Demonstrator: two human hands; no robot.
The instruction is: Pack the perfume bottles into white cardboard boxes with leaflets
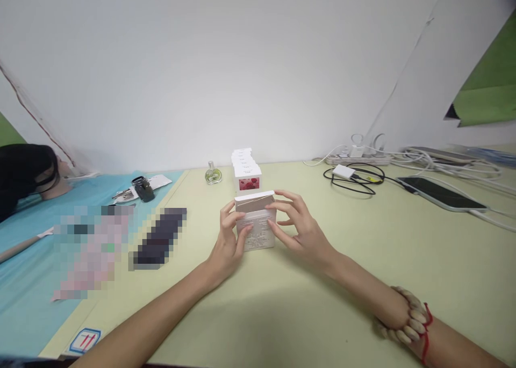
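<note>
A small white carton (258, 236) with fine print on its near face stands upright between my hands. Its top flap is raised and part of the greyish-brown inner side shows below it. My left hand (231, 236) grips the carton's left side, thumb on the printed face. On the other side my right hand (300, 225) holds the right edge, with fingers at the flap and thumb on the front. Just behind stands a row of white boxes (246, 169), the nearest bearing a red picture. What is inside the carton cannot be seen.
A glass perfume bottle (213, 173) stands left of the row. Farther left are a dark open jar (142, 189) and a pixelated dark object (161, 238). At right lie a phone (441, 193), a white charger (343, 172), tangled cables and a power strip (358, 159). A person's head rests at far left.
</note>
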